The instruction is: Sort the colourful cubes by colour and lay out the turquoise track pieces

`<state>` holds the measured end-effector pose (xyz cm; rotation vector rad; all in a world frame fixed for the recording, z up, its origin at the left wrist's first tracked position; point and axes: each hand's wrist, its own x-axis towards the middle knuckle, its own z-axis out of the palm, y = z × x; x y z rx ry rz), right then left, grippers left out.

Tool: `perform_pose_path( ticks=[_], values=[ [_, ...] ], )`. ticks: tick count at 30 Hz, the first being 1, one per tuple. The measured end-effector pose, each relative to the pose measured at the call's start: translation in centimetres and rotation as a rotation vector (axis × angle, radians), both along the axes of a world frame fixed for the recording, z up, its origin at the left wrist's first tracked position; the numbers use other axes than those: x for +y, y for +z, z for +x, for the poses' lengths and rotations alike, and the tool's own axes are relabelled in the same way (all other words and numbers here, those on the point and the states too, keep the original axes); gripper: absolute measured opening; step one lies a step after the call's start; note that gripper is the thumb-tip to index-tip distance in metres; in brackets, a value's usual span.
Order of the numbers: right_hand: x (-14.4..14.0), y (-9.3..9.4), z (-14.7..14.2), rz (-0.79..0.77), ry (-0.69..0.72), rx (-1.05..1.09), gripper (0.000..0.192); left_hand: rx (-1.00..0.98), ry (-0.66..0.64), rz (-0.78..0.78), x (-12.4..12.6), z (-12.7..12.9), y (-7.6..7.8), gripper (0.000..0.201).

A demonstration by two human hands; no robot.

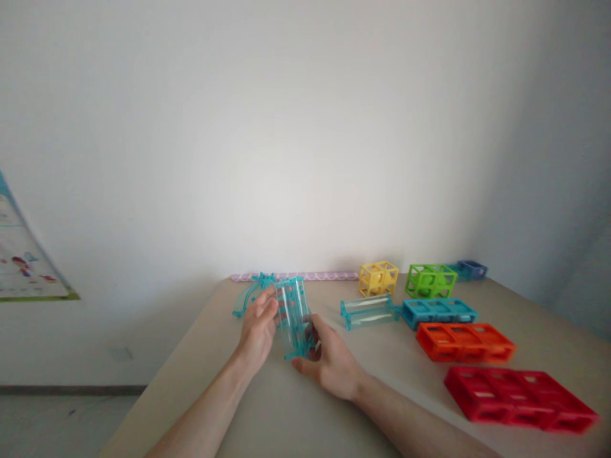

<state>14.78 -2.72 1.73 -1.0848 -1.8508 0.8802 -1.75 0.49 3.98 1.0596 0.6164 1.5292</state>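
Note:
A clear, blue-tinted plastic track piece point(293, 315) is held between my two hands above the table. My left hand point(260, 324) grips its left side, with the thumb and fingers around the edge. Around its lower right end, my right hand point(329, 359) is closed, the thumb near the bottom edge. Behind my left hand lies a curved blue plastic piece point(245, 299), partly covered by the fingers. Another clear blue track piece point(370, 312) rests on the table to the right of the held one.
Rows of open-frame plastic blocks stand at right: red point(520, 397), orange point(465, 342), blue point(439, 312), green point(431, 281) and yellow point(378, 278). A dark blue block point(472, 270) sits at the far corner. A purple patterned strip point(319, 276) runs along the wall at the table's point(267, 407) back edge.

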Motion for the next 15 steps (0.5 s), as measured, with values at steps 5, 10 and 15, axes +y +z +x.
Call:
perform_pose_path(
  ticks=[5,10,15],
  values=[
    [-0.2,0.5,0.0,-0.023,0.031,-0.070,0.049,-0.085,0.049,-0.019,0.4,-0.1,-0.1,0.044],
    [-0.5,1.0,0.1,-0.008,0.055,-0.198,0.052,-0.138,0.113,-0.053,0.7,-0.4,-0.3,0.039],
    [-0.5,1.4,0.4,0.145,-0.016,-0.297,0.039,-0.138,0.113,-0.079,0.6,-0.4,0.0,0.036]
  ],
)
